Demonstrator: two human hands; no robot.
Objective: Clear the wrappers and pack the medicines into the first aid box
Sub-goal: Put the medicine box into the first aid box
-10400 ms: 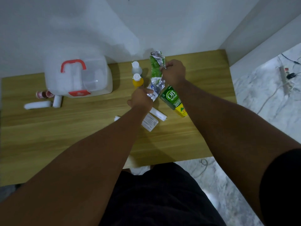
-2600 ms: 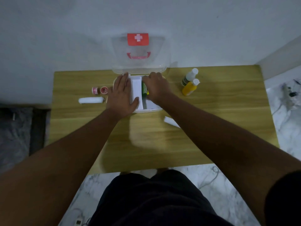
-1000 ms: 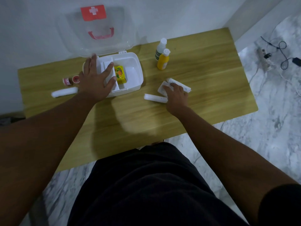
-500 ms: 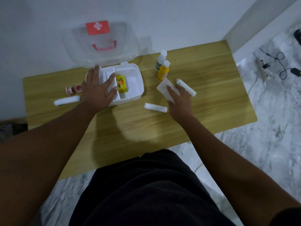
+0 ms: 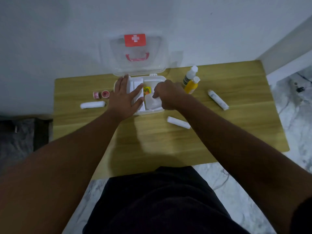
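The white first aid box (image 5: 152,78) stands open at the back of the wooden table (image 5: 152,142), its clear lid (image 5: 137,56) raised against the wall. My left hand (image 5: 125,97) lies flat with fingers spread over the box's left half. My right hand (image 5: 168,95) is over the right compartment, pinching a flat white packet (image 5: 152,103) that rests inside it. A small yellow and orange medicine box (image 5: 146,90) shows between my hands. White bandage rolls lie on the table at the left (image 5: 92,104), near my right forearm (image 5: 178,122) and at the right (image 5: 217,99).
A white bottle (image 5: 190,76) and a yellow bottle (image 5: 191,85) stand right of the box. Two small pink jars (image 5: 101,94) sit left of it. The wall is directly behind the table. Marble floor lies to the right and below, with cables on it.
My right hand picked up the flat white packet from the table and carried it left into the box's right compartment. My left hand stayed on the box.
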